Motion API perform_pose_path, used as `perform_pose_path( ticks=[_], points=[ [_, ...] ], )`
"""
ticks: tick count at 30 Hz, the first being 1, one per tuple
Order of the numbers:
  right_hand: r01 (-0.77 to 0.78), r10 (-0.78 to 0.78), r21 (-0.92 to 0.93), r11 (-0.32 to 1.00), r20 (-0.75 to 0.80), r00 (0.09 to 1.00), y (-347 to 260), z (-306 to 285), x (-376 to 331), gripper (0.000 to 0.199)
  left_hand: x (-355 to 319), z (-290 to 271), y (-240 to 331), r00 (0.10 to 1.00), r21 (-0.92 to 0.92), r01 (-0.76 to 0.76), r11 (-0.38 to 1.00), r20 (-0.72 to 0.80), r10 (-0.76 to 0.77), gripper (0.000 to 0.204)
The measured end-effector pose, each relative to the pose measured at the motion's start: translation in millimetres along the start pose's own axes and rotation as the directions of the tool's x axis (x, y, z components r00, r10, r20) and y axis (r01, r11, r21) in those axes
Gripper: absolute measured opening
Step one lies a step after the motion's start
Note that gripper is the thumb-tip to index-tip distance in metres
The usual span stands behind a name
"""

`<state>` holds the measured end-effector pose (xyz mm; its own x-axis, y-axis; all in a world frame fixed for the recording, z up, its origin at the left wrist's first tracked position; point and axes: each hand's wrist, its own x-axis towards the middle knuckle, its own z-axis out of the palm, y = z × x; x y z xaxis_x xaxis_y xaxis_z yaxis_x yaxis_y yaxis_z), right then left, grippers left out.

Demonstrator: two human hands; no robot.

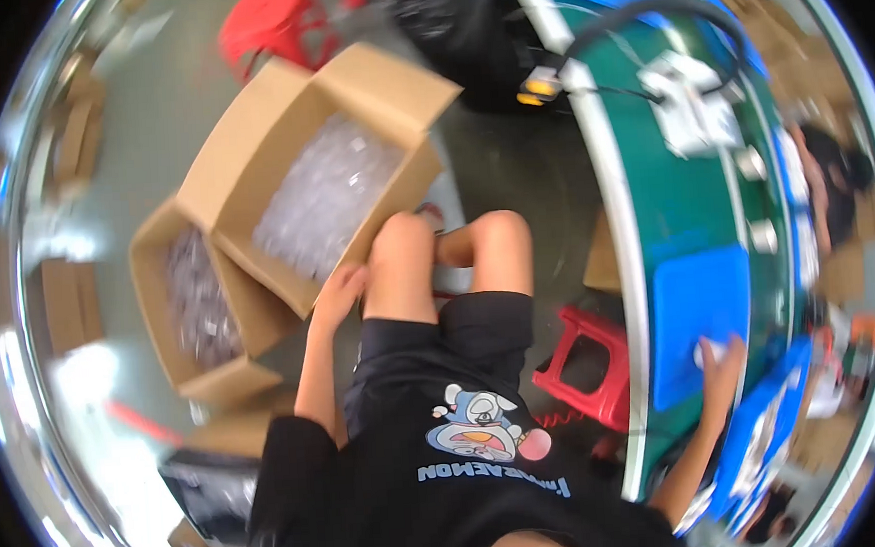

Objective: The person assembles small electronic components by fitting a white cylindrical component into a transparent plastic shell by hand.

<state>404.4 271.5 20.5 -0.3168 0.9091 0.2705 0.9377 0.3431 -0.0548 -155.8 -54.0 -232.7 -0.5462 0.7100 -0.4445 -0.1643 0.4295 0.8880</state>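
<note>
My right hand (724,364) is over a blue tray (698,303) on the green workbench. Its fingers pinch a small white piece (708,352), too blurred to name more exactly. Down by my left knee, my left hand (340,287) lies against the near edge of an open cardboard box (240,150). Blur hides whether its fingers grip that edge. Many clear plastic pieces (327,190) fill the box.
A second open carton (203,378) with similar clear pieces stands left of the first. On the green bench (689,203) are a white device (693,117) and a dark hose. Red stools (606,404) stand under the bench and behind the box. Another person (832,169) is across the bench.
</note>
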Motion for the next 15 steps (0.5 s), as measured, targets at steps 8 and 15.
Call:
perform_pose_path(
  ticks=[8,15],
  points=[
    [-0.219,0.18,0.957,0.189,0.186,0.966,-245,39,38,0.036,82,-26,-49,0.928,0.335,0.127,0.933,-0.372,0.007,0.032],
    [-0.547,-0.288,0.106,-0.831,0.759,0.584,-334,214,150,0.035,268,79,-68,0.932,0.481,0.234,0.845,-0.358,-0.055,0.05]
  ],
)
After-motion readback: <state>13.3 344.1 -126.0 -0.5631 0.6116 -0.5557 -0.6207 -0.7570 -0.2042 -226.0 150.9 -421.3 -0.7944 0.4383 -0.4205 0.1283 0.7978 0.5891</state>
